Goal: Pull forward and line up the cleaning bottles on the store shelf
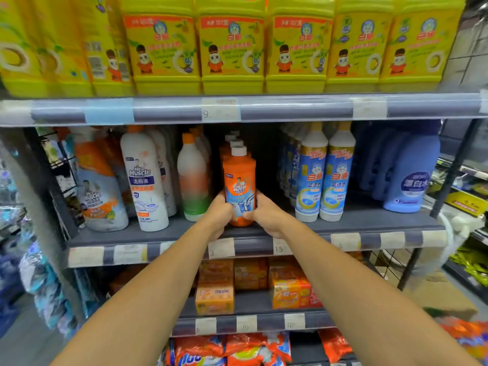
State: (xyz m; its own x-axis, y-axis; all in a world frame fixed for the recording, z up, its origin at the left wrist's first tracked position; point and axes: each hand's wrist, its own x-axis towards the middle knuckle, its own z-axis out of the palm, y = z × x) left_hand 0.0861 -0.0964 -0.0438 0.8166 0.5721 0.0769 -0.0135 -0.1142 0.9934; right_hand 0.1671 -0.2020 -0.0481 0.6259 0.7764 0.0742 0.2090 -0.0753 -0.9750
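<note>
- Two hands reach to the middle shelf point(369, 223); the left hand point(220, 215) and the right hand point(266, 215) clasp one orange bottle point(239, 186) from either side, fingers curled round its lower body
- The orange bottle stands upright near the shelf's front edge, white cap on top, label facing out; behind it a single file of the same kind runs back, with three more white caps showing
- To its left stand one white bottle with an orange-and-green band point(194, 180), then one tall white Mr Muscle bottle point(145, 180), each with others behind it that I cannot count; further left one spray bottle point(100, 191)
- To its right, across a dark gap, two blue-labelled bottles point(324, 178) stand side by side and touching; beyond them one large blue bottle point(412, 175) in front of more blue ones
- On the shelf above, five yellow jugs point(232, 48) face forward in a row; more stand turned at the left
</note>
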